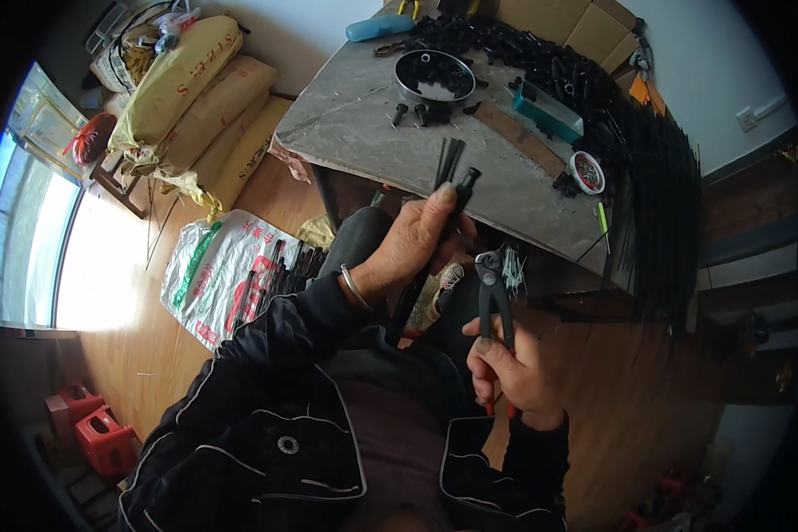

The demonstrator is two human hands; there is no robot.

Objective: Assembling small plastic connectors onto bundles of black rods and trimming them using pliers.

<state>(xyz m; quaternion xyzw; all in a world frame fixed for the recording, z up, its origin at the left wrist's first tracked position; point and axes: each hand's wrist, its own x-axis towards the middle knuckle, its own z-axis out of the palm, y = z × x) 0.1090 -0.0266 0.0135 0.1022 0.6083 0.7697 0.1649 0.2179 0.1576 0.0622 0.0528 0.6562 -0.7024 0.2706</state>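
Note:
My left hand, with a bracelet at its wrist, is closed in front of the table's near edge. Its thumb presses on a bundle of thin black strips and a black rod-like piece with a knobbed end; the fingers behind are partly hidden. Lower and to the right, my right hand grips a pair of end-cutting pincers. Dark jaws point up on the pincers, and red shows at the handle ends. The jaws are apart from the strips.
The grey table carries a heap of black parts, a round metal bowl, a teal tray and a small white-rimmed tub. Long black strips hang off its right side. Black rods lie on a white sack at left.

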